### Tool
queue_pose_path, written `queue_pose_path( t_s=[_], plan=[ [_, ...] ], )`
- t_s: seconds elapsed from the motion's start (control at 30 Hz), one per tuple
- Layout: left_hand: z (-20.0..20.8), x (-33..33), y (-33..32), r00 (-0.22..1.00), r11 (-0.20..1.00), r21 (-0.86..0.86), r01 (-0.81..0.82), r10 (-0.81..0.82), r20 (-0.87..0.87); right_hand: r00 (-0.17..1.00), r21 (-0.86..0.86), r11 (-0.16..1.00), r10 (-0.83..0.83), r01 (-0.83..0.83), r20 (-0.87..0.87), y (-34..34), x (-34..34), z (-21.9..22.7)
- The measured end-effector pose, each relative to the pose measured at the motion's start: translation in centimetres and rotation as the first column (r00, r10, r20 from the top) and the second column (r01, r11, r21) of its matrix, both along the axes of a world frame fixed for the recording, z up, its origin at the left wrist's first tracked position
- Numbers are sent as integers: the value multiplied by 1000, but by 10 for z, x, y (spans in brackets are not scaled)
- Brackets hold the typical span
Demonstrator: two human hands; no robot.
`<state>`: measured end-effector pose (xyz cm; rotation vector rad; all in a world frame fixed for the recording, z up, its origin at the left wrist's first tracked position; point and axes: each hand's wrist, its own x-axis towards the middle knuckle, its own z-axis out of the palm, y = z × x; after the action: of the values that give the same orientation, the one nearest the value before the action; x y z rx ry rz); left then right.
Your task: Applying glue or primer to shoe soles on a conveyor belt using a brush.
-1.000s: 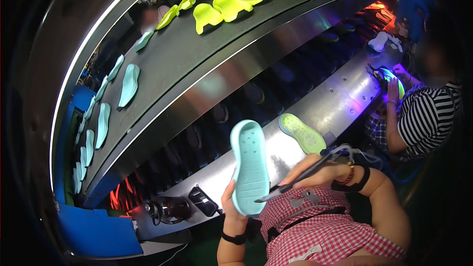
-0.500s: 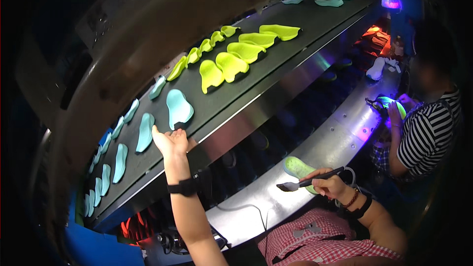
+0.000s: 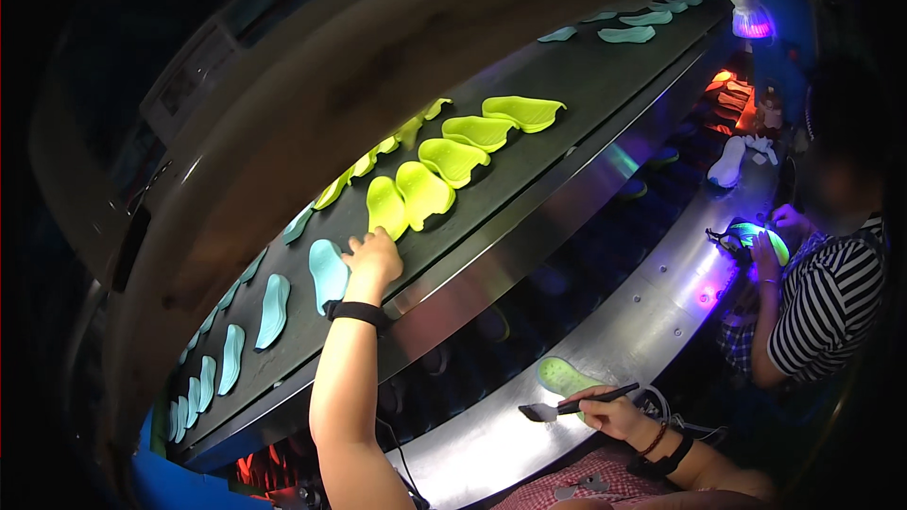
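Note:
My left hand (image 3: pixel 375 258) is over the dark conveyor belt, fingers apart, between a light blue shoe sole (image 3: pixel 328 276) and the near end of a yellow-green sole (image 3: pixel 386 207). It seems to hold nothing; whether a fingertip touches either sole is hard to tell. More yellow-green soles (image 3: pixel 453 162) lie in a slanting row beyond it. Down at the lower right, my right hand (image 3: pixel 609 414) grips a brush (image 3: pixel 576 404) by its black handle, bristles pointing left. Behind the brush, a pale green sole (image 3: pixel 565 376) lies on the curved metal ledge (image 3: pixel 472 453), partly covered by brush and hand.
Several light blue soles (image 3: pixel 272 312) line the belt (image 3: pixel 529 170) to the left, others its far end. A metal edge (image 3: pixel 444 307) runs along the belt. At right, a person (image 3: pixel 822 307) in a striped top handles a glowing sole (image 3: pixel 773 244) under a purple lamp (image 3: pixel 751 21).
My left hand has turned from palm-up to palm-down and moved right, toward the yellow-green soles. Soles sit lower in view. The right hand still holds the brush, slightly lower.

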<state>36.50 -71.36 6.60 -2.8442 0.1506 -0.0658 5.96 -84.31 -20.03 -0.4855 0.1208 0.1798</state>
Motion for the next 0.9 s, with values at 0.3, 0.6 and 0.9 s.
queue_pose_path(
  t_s=[0.3, 0.6, 0.9],
  plan=[
    [-21, 46, -5, 917, 917, 6, 399, -399, -6, 990, 114, 993, 47, -31, -135, -13, -10, 0],
    [-17, 32, -71, 732, 671, -298, 679, -648, 209, 991, 89, 995, -32, 43, -131, -8, -6, -19],
    [13, -76, 0, 763, 750, -153, 644, -616, 196, 991, -6, 999, -50, 50, -120, -6, -16, -23]
  ],
)
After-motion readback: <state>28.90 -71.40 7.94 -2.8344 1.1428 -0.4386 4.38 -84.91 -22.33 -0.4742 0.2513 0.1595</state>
